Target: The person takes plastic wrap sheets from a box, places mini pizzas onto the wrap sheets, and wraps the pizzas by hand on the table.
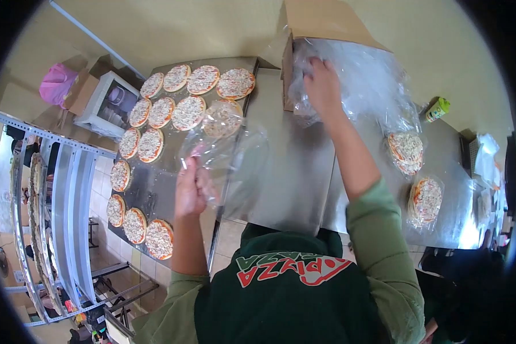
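A clear plastic bag point(243, 166) hangs from my left hand point(190, 186), whose fingers are closed on it over the edge of the left metal table. Beyond the bag, small cheese-topped pizzas point(189, 112) lie in rows on that table. My right hand point(322, 86) is at the opening of a cardboard box point(332, 22), among a heap of clear plastic bags point(367, 77); its fingers are curled on the plastic. Two pizzas in clear bags, one point(406, 153) above the other point(426, 200), rest on the right metal table.
Metal racks point(77, 218) stand at the left. Behind the left table are a white appliance point(109, 103) and a pink bag point(58, 85). A green container point(437, 109) and a basket point(475, 155) sit at the right.
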A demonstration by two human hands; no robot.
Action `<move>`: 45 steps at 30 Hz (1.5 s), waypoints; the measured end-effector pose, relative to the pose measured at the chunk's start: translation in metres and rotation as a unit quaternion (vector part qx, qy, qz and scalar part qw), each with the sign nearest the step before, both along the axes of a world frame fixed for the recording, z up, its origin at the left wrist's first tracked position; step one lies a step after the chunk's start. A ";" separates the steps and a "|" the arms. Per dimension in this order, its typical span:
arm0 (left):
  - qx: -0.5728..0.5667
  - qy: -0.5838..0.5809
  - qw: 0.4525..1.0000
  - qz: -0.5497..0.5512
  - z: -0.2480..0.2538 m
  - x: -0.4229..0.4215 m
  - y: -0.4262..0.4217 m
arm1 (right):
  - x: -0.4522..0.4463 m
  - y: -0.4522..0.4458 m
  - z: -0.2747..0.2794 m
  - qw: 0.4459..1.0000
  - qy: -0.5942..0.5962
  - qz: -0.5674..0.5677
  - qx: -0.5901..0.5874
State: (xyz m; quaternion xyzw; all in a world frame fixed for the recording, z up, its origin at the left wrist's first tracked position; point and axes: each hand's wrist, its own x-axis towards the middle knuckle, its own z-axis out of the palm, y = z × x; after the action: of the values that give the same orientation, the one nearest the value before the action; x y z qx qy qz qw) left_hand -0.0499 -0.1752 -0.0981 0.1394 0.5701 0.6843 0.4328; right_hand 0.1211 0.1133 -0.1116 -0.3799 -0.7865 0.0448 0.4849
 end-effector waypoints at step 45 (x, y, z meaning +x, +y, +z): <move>0.114 -0.266 0.924 -0.251 -0.086 0.117 0.035 | 0.126 -0.212 -0.071 0.614 0.506 0.121 -0.594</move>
State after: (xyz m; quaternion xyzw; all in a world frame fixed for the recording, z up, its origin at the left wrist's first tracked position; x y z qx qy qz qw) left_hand 0.0669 -0.1402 -0.1842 0.1392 0.2982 0.6257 0.7072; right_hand 0.2470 -0.0982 -0.1830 -0.4030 -0.2574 0.7455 0.4643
